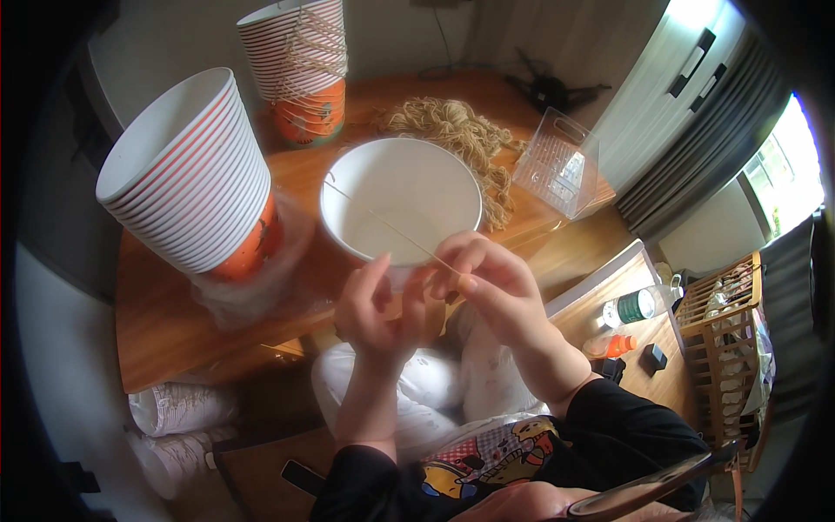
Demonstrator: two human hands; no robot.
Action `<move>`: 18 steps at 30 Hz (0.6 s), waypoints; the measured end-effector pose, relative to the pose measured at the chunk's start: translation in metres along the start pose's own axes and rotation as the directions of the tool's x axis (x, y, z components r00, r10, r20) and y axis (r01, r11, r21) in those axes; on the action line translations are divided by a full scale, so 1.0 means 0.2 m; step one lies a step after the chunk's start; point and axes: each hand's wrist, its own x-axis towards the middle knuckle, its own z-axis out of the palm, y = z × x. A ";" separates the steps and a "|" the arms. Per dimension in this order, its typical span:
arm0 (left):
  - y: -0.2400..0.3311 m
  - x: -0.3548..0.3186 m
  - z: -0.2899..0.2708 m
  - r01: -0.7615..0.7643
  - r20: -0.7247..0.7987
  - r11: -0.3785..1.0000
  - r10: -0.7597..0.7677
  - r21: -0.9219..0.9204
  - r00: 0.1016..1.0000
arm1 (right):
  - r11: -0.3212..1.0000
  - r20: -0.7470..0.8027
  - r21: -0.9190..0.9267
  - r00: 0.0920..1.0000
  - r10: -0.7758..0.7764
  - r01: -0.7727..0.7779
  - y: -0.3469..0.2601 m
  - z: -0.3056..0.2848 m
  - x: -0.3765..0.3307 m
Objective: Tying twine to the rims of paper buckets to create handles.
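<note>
A thin tan string (396, 228) runs slantwise across the opening of a white paper bucket (470, 174) on the table. Its near end is pinched between the thumb and fingers of my right hand (497, 291). My left hand (381, 304) is raised just left of it, its fingers apart, and the string passes above them. Both hands are in front of the bucket's near rim, over my lap. Behind the bucket lies a loose heap of tan string (452, 130). The far end of the string reaches the bucket's left rim.
On the wooden table (174, 339) stand a tall stack of nested buckets (196, 174) and another stack wrapped in string (304, 70). A clear plastic basket (557, 165) sits at the right edge. Bottles (631, 309) lie on a side surface; a phone (303, 477) lies below left.
</note>
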 end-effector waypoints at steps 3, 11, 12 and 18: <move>-0.03 0.06 -0.01 -0.285 0.187 0.909 0.236 0.304 0.953 | 0.977 -0.041 0.180 0.991 0.124 -0.115 -0.04 -0.04 -0.01; -0.06 0.09 -0.06 -0.198 0.024 0.890 0.206 0.412 0.978 | 0.983 -0.158 -0.183 0.986 -0.047 0.018 -0.08 -0.27 0.03; -0.09 0.10 -0.07 -0.203 0.006 0.893 0.219 0.401 0.976 | 0.972 -0.125 -0.232 0.991 -0.054 0.023 -0.08 -0.26 0.03; -0.19 0.13 -0.08 -0.138 0.020 0.947 0.138 0.290 0.990 | 0.929 0.048 -0.366 0.998 -0.036 0.051 -0.06 -0.24 0.04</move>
